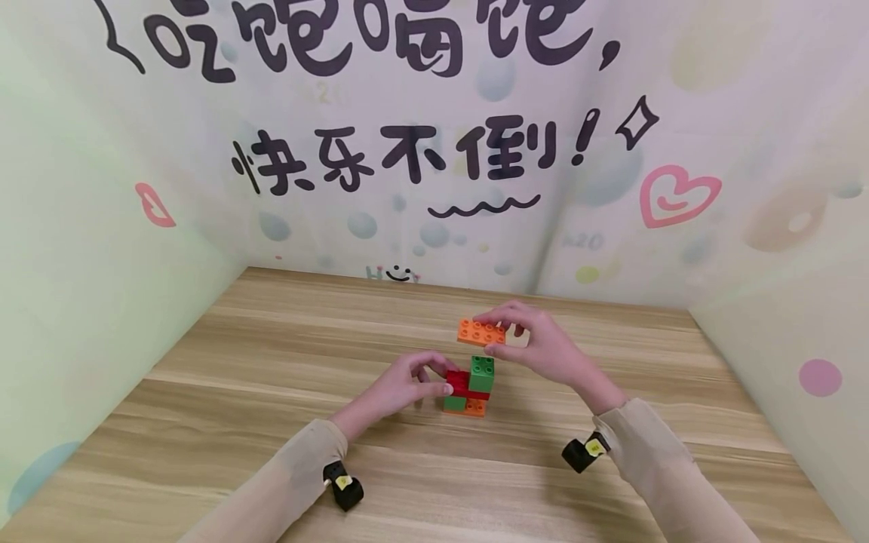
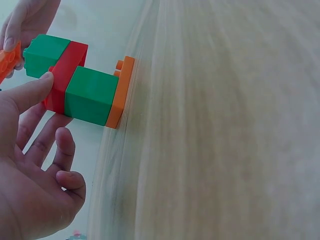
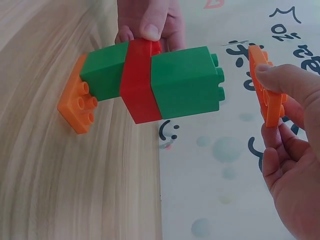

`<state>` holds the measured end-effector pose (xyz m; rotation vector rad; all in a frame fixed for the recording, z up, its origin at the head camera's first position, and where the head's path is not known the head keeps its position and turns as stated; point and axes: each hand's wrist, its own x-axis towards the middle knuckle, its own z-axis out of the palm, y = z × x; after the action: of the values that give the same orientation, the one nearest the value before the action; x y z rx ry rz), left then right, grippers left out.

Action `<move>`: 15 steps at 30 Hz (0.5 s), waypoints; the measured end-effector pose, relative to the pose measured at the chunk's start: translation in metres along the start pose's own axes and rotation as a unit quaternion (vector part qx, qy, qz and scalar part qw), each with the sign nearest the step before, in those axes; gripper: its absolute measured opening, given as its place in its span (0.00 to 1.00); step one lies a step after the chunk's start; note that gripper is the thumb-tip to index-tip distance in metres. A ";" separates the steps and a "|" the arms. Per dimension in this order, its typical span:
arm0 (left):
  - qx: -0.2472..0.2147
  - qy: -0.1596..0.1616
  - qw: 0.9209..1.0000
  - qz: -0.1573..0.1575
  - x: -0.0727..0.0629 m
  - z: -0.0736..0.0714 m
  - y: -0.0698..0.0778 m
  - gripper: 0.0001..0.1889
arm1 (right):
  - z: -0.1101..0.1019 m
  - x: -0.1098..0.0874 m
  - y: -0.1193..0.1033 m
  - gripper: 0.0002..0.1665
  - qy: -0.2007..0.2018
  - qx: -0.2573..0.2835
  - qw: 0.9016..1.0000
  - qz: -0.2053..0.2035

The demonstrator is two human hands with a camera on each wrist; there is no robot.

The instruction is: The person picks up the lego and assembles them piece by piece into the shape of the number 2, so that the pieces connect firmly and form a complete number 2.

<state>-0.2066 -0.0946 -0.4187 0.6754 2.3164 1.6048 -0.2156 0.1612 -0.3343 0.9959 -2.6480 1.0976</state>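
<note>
A small stack of toy bricks stands on the table. Its base is a flat orange brick (image 1: 477,409), with a lower green brick (image 2: 91,95) on one end. Across that lies a red brick (image 1: 458,381), and an upper green brick (image 1: 481,374) sits on the red one's right end, studs up. My left hand (image 1: 409,385) pinches the red brick's left end between thumb and fingers. Just above and apart from the upper green brick, my right hand (image 1: 543,345) holds a second flat orange brick (image 1: 474,332) by its right end, thumb on one side, fingers on the other.
The wood-grain table (image 1: 271,354) extends around the stack. Behind it hangs a white printed backdrop (image 1: 380,226) with dark lettering, and pale walls close off both sides. Each wrist carries a small black camera, one on the left sleeve (image 1: 271,483).
</note>
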 end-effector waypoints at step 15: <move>0.002 0.001 1.000 0.004 0.001 0.000 -0.002 0.16 | 0.009 -0.003 0.001 0.24 -0.008 0.008 1.000 -0.008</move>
<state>-0.2076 -0.0943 -0.4203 0.6851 2.3217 1.6046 -0.2126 0.1577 -0.3421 1.0309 -2.6426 1.1129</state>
